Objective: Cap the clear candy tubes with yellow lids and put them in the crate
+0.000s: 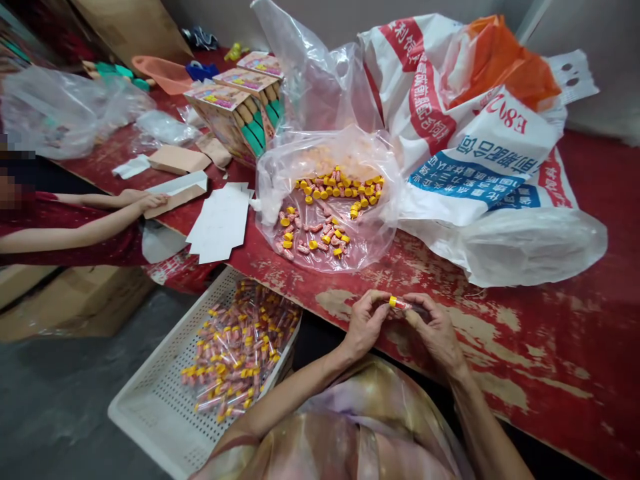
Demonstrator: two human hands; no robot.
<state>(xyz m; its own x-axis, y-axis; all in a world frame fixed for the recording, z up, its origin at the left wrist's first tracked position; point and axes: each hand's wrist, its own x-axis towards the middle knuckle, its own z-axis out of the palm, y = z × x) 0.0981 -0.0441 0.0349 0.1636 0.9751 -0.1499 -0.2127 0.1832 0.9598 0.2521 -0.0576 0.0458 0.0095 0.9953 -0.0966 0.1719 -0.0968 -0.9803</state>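
Observation:
My left hand [367, 321] and my right hand [434, 327] meet at the near edge of the worn red table [550, 347]. Together they pinch a small pink tube with a yellow cap [399, 304]; the left fingers are at the cap, the right fingers at the pink body. Just beyond, an open clear plastic bag [327, 200] lies on the table with several loose yellow caps and pink tubes inside. Below the table edge on my left, a white perforated basket [160, 407] holds several capped tubes.
A large white, red and blue printed sack [480, 153] with an orange bag lies to the right. Colourful cartons [240, 110] and flat white cards [220, 223] sit at the left. Another person's arms [95, 213] rest on a folded box. Cardboard boxes stand on the floor.

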